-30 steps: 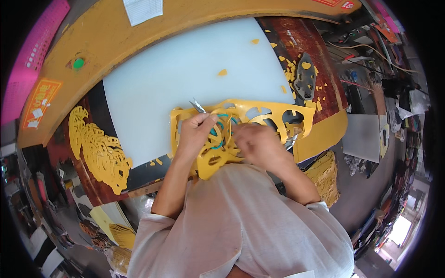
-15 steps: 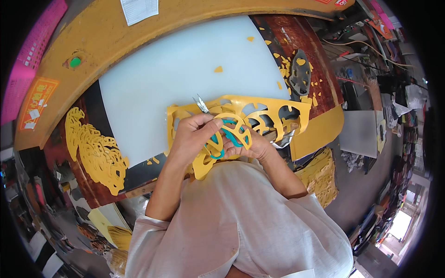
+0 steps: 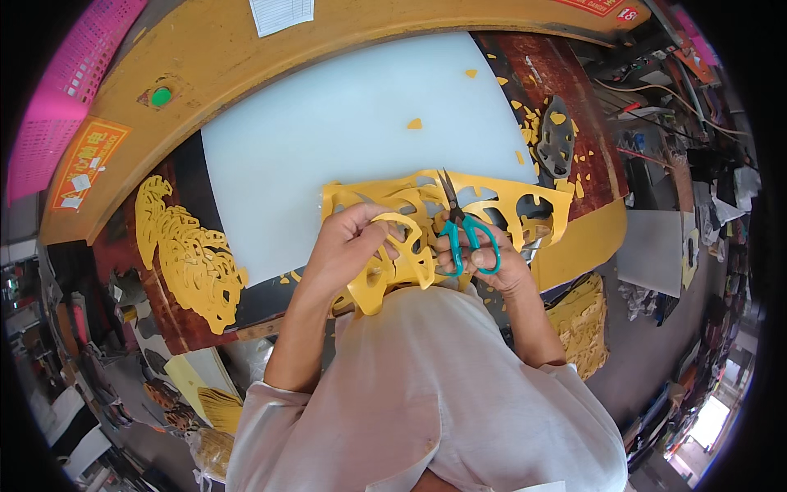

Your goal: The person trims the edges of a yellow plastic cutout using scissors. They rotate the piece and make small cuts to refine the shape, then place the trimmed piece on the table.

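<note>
Head view: our left hand [image 3: 348, 246] grips the yellow cutout sheet [image 3: 426, 217] taut; our right hand [image 3: 492, 266] grasps teal scissors [image 3: 463, 230], best snipping along the edges slowly.

**Labels and papers on the bench**

Orange rectangular sticker [image 3: 84, 161] with red print and small white patches, far left on the yellow bench edge. White printed paper sheet [image 3: 281, 14] at top edge, above the white board. Red sign strip [image 3: 597, 7] with white marks, top right corner. No screens or packages readable.
</note>
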Action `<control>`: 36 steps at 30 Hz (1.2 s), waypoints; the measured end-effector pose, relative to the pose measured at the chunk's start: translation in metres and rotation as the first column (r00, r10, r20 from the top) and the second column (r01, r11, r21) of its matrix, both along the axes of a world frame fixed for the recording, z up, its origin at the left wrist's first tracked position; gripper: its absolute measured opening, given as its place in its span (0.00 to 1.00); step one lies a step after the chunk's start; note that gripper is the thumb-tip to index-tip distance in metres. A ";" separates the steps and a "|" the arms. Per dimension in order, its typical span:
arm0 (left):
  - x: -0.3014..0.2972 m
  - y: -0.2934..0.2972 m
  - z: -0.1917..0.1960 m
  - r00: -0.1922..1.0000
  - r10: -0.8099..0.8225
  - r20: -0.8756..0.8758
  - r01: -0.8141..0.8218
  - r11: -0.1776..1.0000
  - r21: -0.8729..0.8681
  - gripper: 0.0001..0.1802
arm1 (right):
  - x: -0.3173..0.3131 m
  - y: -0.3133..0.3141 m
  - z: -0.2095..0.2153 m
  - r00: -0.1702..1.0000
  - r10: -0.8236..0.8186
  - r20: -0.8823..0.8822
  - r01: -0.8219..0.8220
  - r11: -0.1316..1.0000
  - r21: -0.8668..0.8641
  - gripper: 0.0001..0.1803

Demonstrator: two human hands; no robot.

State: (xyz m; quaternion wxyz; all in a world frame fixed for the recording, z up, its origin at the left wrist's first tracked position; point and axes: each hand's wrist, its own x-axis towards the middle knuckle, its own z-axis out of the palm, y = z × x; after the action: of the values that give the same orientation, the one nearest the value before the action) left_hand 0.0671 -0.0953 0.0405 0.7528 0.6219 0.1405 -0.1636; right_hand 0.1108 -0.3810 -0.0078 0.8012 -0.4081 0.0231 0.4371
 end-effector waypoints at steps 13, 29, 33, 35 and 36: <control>-0.004 -0.009 -0.001 0.999 0.040 -0.007 -0.039 0.991 0.128 0.10 | 0.008 0.055 0.032 0.930 -0.115 0.349 0.245 0.901 -0.358 0.32; -0.004 -0.008 0.003 0.996 -0.081 -0.035 0.085 0.988 0.127 0.08 | 0.040 0.017 0.067 0.472 0.576 0.667 -0.067 0.778 -0.625 0.37; -0.003 -0.010 0.001 0.993 -0.111 -0.043 0.115 0.989 0.096 0.06 | 0.041 0.016 0.068 0.392 0.570 0.722 -0.054 0.798 -0.601 0.35; -0.003 -0.010 0.001 0.993 -0.119 -0.019 0.121 0.985 0.123 0.05 | 0.040 0.017 0.067 0.346 0.566 0.748 -0.058 0.809 -0.585 0.35; -0.004 -0.010 0.001 0.992 -0.124 -0.011 0.124 0.983 0.133 0.05 | 0.040 0.016 0.067 0.338 0.572 0.747 -0.057 0.805 -0.591 0.34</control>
State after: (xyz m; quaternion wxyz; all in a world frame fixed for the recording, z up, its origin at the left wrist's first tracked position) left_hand 0.0635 -0.1053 0.0410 0.6977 0.6782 0.1132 -0.2013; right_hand 0.1509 -0.3648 0.0595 0.4537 -0.7511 -0.3911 0.2777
